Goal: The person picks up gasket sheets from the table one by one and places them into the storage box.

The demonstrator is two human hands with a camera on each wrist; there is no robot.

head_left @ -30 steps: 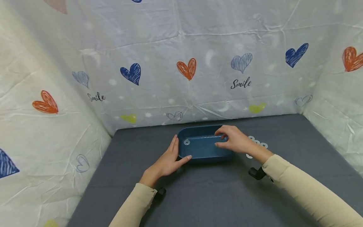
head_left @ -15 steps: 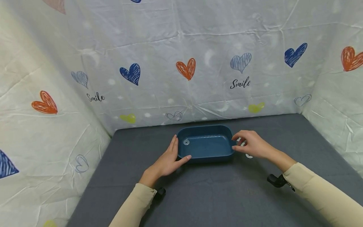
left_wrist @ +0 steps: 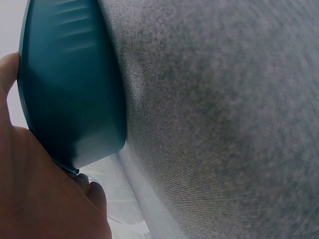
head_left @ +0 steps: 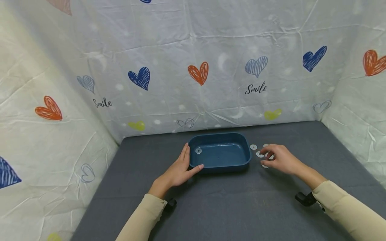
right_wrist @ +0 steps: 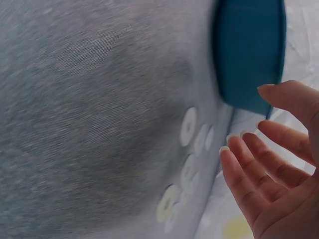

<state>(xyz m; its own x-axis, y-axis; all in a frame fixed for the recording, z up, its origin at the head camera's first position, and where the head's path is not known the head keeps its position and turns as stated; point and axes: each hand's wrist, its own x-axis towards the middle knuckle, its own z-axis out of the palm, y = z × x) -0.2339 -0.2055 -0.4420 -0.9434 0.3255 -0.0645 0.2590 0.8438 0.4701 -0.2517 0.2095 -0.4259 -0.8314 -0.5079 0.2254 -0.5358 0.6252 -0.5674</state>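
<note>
A dark blue rectangular tub (head_left: 221,169) stands on the table, with one flat ring-shaped washer (head_left: 198,153) inside near its left end. My left hand (head_left: 178,171) rests against the tub's left end, fingers extended along the side and thumb over the near rim. Right of the tub, several pale washers (head_left: 253,145) lie loosely grouped. Above them hovers my right hand (head_left: 281,159), its fingers partly hiding some. In the right wrist view, thumb and fingers (right_wrist: 249,164) are apart and hold nothing; washers (right_wrist: 192,113) lie on the cloth beyond.
A dark grey cloth (head_left: 211,207) covers the table. White sheeting (head_left: 169,110) printed with hearts hangs behind and at both sides, close to the table's far edge. Each wrist carries a small black camera (head_left: 306,199).
My right hand has drawn back from over the tub's right end to the right, above the washers, uncovering some of them. My left hand and the tub have stayed in place.
</note>
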